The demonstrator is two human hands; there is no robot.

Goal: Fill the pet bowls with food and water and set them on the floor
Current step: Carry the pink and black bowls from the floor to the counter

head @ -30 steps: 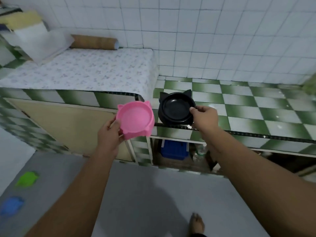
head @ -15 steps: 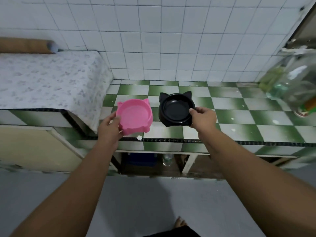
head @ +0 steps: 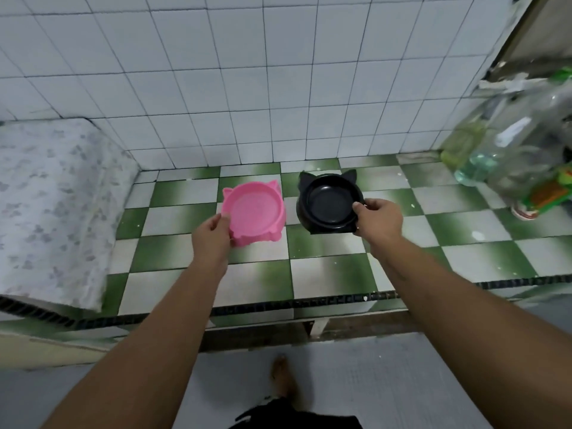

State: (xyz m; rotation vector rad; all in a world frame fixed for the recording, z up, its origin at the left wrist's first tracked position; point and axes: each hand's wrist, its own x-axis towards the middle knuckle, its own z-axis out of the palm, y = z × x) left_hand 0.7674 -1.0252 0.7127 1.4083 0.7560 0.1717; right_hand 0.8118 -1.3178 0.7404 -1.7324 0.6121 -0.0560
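Observation:
A pink pet bowl (head: 254,213) with cat ears sits low on the green-and-white checkered counter (head: 328,267). My left hand (head: 213,235) grips its near left rim. Beside it to the right is a black pet bowl (head: 328,204) with cat ears, and my right hand (head: 376,219) grips its near right rim with the thumb on top. Both bowls look empty and stand side by side, a small gap between them.
A raised surface under a flowered cloth (head: 52,205) borders the counter on the left. Clear plastic bottles (head: 492,156) and a green-orange packet (head: 554,190) crowd the right end. White tiled wall (head: 247,72) behind. My bare foot (head: 283,376) is on the grey floor.
Both bowls have moved forward from the counter's front edge to its middle and come down onto or just above the tiles. The view has shifted right and closer.

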